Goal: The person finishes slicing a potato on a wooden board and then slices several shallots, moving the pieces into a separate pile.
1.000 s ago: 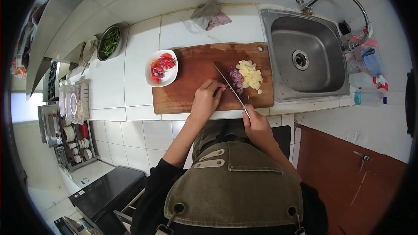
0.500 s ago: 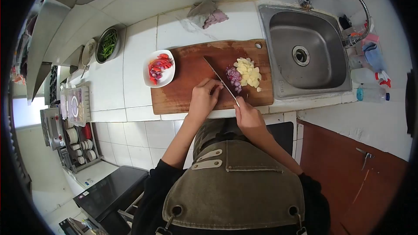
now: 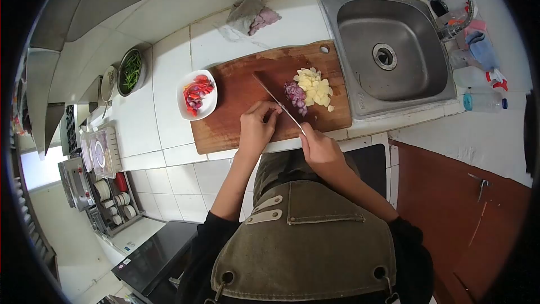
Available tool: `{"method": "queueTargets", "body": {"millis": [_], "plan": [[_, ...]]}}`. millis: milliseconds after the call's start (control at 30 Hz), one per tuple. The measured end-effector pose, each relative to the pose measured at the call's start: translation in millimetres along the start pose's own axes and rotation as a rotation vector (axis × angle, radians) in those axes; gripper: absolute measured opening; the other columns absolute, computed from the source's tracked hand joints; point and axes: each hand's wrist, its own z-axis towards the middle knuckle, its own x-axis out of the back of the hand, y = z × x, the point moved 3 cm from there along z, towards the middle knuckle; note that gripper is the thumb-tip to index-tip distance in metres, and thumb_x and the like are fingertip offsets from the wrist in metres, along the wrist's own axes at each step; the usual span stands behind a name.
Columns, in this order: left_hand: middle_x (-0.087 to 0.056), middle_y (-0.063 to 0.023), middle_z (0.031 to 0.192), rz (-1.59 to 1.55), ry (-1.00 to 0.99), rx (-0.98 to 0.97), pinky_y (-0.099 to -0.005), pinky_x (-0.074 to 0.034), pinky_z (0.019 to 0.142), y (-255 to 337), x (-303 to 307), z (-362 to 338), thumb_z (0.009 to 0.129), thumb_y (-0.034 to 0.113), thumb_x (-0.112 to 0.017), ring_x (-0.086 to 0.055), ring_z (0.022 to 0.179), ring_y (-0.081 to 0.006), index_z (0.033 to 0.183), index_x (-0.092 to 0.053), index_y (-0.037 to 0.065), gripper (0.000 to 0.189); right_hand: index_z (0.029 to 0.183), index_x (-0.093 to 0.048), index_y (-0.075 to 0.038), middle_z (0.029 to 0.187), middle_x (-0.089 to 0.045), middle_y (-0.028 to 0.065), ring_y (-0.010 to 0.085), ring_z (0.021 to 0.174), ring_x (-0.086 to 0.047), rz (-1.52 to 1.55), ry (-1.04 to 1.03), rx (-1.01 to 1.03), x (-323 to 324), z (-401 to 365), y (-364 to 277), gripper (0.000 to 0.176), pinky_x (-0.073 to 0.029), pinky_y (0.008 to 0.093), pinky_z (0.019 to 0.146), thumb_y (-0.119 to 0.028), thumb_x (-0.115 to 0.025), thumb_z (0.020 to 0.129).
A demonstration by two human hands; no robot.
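Observation:
On the wooden cutting board point(image 3: 228, 87), my right hand point(image 3: 319, 147) grips the handle of a knife point(image 3: 274, 97), its blade slanting up to the left. My left hand point(image 3: 259, 125) rests at the board's front, fingers pinched beside the blade; what they hold is too small to make out. Chopped purple shallots point(image 3: 295, 95) lie just right of the blade, touching a pile of pale sliced pieces point(image 3: 315, 86). A white bowl point(image 3: 209, 104) with red chili and shallot pieces stands at the board's left edge.
A steel sink point(image 3: 394, 87) adjoins the board's right side. Cloths point(image 3: 263, 20) lie behind the board. To the left stand a metal bowl of green chilies point(image 3: 131, 71) and a plastic container point(image 3: 104, 151). Bottles point(image 3: 484, 101) stand right of the sink.
The camera view has shifted and tilted slightly. Both hands remain at the knife, with no clear change in their grip.

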Motion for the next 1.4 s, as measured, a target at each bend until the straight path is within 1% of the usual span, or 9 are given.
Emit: {"method": "queueTargets", "body": {"millis": [167,233,433,533,733,867,1033,1233,1400], "plan": [[-0.070,-0.0144,0.088,0.012,-0.011,0.010,-0.0338,-0.055,0.068,0.5,0.7,0.5,0.082,-0.001,-0.070,-0.070,0.076,-0.0281,0.089,-0.069,-0.001,0.007,0.109,-0.048,-0.008,0.076,-0.062,0.0187,0.0412,0.065,-0.064,-0.031,-0.022,-0.002,-6.1,6.2,3.6,0.016,-0.052,0.0504,0.055,-0.018,-0.053,0.097],[-0.070,-0.0145,0.087,0.018,-0.011,0.003,-0.0339,-0.055,0.068,1.3,0.9,-0.1,0.082,0.000,-0.070,-0.070,0.075,-0.0278,0.089,-0.070,-0.001,0.006,0.109,-0.047,-0.006,0.081,-0.063,0.0202,0.0436,0.074,-0.064,-0.031,-0.094,-0.086,-3.0,6.5,0.2,0.014,-0.051,0.0524,0.062,-0.015,-0.051,0.098],[-0.070,-0.0147,0.086,0.034,0.003,-0.002,-0.0349,-0.055,0.067,-1.1,1.5,-0.7,0.082,0.001,-0.071,-0.069,0.073,-0.0274,0.089,-0.070,-0.001,0.007,0.111,-0.047,-0.006,0.083,-0.063,0.0219,0.0444,0.076,-0.063,0.068,-0.044,-0.054,9.7,-9.5,-4.3,0.015,-0.049,0.0528,0.063,-0.014,-0.052,0.098],[-0.069,-0.0153,0.087,0.009,0.004,-0.010,-0.0355,-0.054,0.066,-2.3,-0.4,-0.8,0.082,0.002,-0.071,-0.069,0.073,-0.0283,0.089,-0.070,-0.001,0.008,0.107,-0.047,-0.006,0.080,-0.064,0.0222,0.0452,0.071,-0.064,0.024,-0.079,-0.063,9.6,-10.8,-2.6,0.015,-0.051,0.0547,0.060,-0.018,-0.052,0.098],[-0.069,-0.0157,0.087,0.010,0.013,-0.006,-0.0354,-0.054,0.067,-2.6,-0.8,-1.2,0.082,0.002,-0.071,-0.069,0.074,-0.0289,0.090,-0.069,-0.001,0.009,0.108,-0.046,-0.006,0.079,-0.064,0.0227,0.0460,0.073,-0.064,0.016,-0.066,-0.019,-6.9,12.1,3.6,0.015,-0.051,0.0548,0.061,-0.017,-0.050,0.099],[-0.069,-0.0157,0.086,-0.002,0.011,-0.018,-0.0357,-0.054,0.067,-3.0,-0.5,-1.6,0.083,0.002,-0.071,-0.069,0.074,-0.0288,0.090,-0.069,-0.002,0.009,0.109,-0.046,-0.006,0.081,-0.064,0.0233,0.0456,0.074,-0.064,0.035,-0.067,0.007,1.6,13.4,-1.0,0.015,-0.051,0.0548,0.063,-0.016,-0.051,0.098],[-0.069,-0.0153,0.086,-0.027,-0.011,0.012,-0.0361,-0.054,0.067,-3.0,-0.5,-1.2,0.083,0.002,-0.071,-0.069,0.075,-0.0286,0.090,-0.069,-0.002,0.008,0.111,-0.046,-0.006,0.085,-0.064,0.0238,0.0448,0.076,-0.064,0.056,-0.117,-0.063,22.5,-3.5,-12.7,0.016,-0.050,0.0555,0.063,-0.015,-0.050,0.098],[-0.069,-0.0150,0.086,-0.010,0.020,-0.034,-0.0366,-0.053,0.066,-4.5,-0.6,-1.3,0.082,0.002,-0.071,-0.069,0.075,-0.0299,0.090,-0.069,-0.001,0.009,0.112,-0.046,-0.006,0.082,-0.064,0.0230,0.0450,0.075,-0.064,0.015,-0.077,-0.012,-7.0,14.2,3.1,0.017,-0.050,0.0552,0.063,-0.015,-0.050,0.098],[-0.069,-0.0148,0.085,0.007,0.018,-0.027,-0.0360,-0.053,0.064,-3.3,-0.4,-1.0,0.082,0.002,-0.071,-0.068,0.073,-0.0298,0.089,-0.068,-0.001,0.008,0.112,-0.046,-0.005,0.080,-0.064,0.0229,0.0450,0.073,-0.064,0.021,-0.076,0.008,-2.2,16.8,-0.9,0.017,-0.050,0.0552,0.062,-0.015,-0.050,0.098]]}}
